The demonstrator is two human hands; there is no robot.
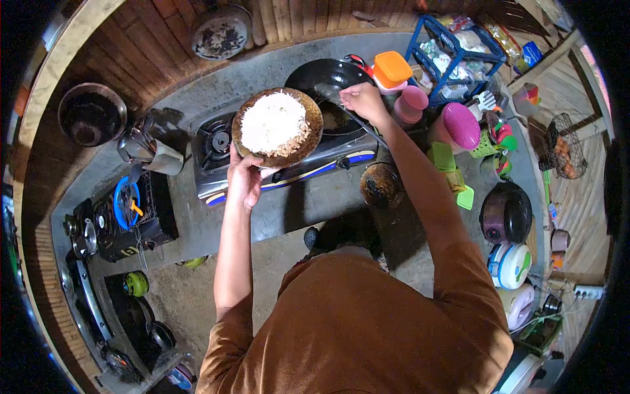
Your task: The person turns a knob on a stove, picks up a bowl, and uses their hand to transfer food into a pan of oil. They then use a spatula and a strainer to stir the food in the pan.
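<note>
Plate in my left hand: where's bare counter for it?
The plate could sit on bare counter in front of the stove, between the black box and round brown item. Right of the stove is crowded with pink cups and green containers.

Left fingers point(252, 160) hold a plate point(315, 119) of white food point(270, 123).

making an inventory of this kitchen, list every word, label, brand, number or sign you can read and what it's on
No text can be read.
Black box: yellowish mark, too small to read.
Blue packet: any printing too blurred to read.
White container: green mark, too small to read.
</note>
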